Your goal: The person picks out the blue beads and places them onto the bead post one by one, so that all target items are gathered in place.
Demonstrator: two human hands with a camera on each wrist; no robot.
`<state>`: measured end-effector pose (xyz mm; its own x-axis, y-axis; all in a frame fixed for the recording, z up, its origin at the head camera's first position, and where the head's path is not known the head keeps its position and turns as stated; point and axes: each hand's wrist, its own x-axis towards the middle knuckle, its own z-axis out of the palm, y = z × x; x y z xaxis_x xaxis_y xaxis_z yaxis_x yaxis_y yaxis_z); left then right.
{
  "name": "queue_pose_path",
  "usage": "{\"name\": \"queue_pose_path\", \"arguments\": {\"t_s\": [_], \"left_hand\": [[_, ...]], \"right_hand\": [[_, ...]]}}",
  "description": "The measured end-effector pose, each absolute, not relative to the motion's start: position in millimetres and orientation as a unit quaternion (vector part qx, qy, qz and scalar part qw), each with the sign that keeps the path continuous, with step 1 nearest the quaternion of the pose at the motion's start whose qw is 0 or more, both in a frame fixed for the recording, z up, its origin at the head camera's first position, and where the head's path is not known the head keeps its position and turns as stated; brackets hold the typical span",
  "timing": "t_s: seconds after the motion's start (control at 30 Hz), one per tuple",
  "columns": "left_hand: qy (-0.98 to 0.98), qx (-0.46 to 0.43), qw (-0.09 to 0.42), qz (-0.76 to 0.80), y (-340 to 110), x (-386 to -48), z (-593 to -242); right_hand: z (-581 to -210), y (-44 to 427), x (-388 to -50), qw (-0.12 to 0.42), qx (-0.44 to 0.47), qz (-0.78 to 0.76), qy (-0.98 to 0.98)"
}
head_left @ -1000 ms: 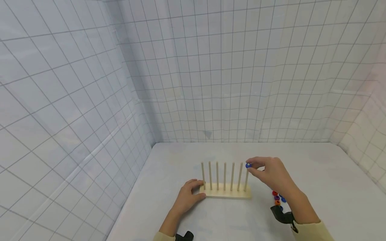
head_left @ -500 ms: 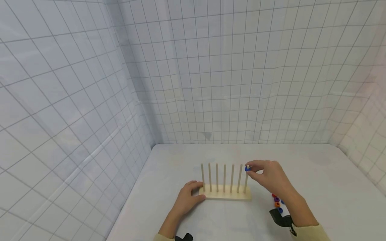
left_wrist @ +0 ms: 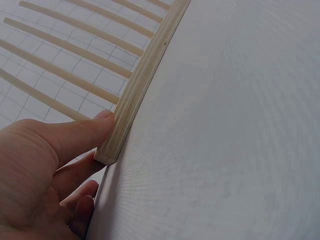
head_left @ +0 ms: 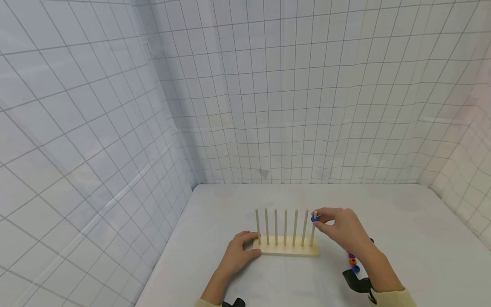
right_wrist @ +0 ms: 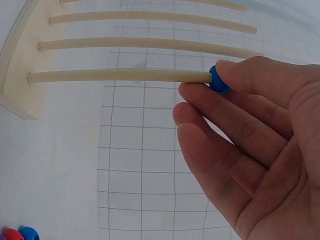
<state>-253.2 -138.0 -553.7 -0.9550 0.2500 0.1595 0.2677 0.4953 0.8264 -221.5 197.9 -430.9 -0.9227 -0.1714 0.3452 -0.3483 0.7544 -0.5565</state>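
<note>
A pale wooden board point(head_left: 285, 250) with a row of several upright pegs stands on the white table. My left hand point(head_left: 237, 252) grips its left end; in the left wrist view the thumb point(left_wrist: 95, 131) presses the board's edge, fingers behind. At the rightmost peg point(right_wrist: 120, 75), my right hand point(head_left: 343, 228) pinches a blue bead point(right_wrist: 219, 82) between thumb and forefinger. The bead is around the peg near its top, with the peg's tip showing above it in the head view. No beads show on the other pegs.
Loose beads lie on the table right of the board, partly hidden by my right forearm: an orange bead point(head_left: 353, 261), a blue bead point(head_left: 356, 269), and a red bead point(right_wrist: 12, 234) among them. White gridded sheets point(head_left: 287, 106) hang behind and at both sides.
My right hand has lowered the blue bead from the rightmost peg's tip to slightly below it, so the peg now passes through. My left hand has kept its grip on the board.
</note>
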Motion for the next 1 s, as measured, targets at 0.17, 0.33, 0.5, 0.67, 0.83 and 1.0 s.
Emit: {"name": "queue_pose_path", "arguments": {"t_s": [0.17,0.33,0.5,0.67,0.83,1.0], "left_hand": [[-0.867,-0.149,0.010,-0.475,-138.2,-253.6,-554.8],[-0.866,-0.150,0.012,-0.477,-138.0,-253.9,-555.3],[-0.865,-0.149,0.012,-0.478,-137.7,-253.9,-554.4],[-0.865,-0.148,0.012,-0.480,-137.6,-253.7,-554.0],[-0.865,-0.148,0.012,-0.480,-137.6,-254.0,-554.7],[-0.865,-0.147,0.011,-0.479,-137.7,-254.0,-555.5]], "right_hand": [[-433.5,197.4,-221.6,0.131,0.138,0.324,-0.927],[-436.3,197.0,-221.5,0.129,0.134,0.324,-0.927],[-441.0,197.5,-222.4,0.129,0.134,0.326,-0.927],[-446.3,198.2,-223.1,0.133,0.139,0.327,-0.925],[-449.8,198.5,-223.1,0.124,0.140,0.332,-0.924],[-452.3,198.6,-222.5,0.113,0.134,0.334,-0.926]]}}
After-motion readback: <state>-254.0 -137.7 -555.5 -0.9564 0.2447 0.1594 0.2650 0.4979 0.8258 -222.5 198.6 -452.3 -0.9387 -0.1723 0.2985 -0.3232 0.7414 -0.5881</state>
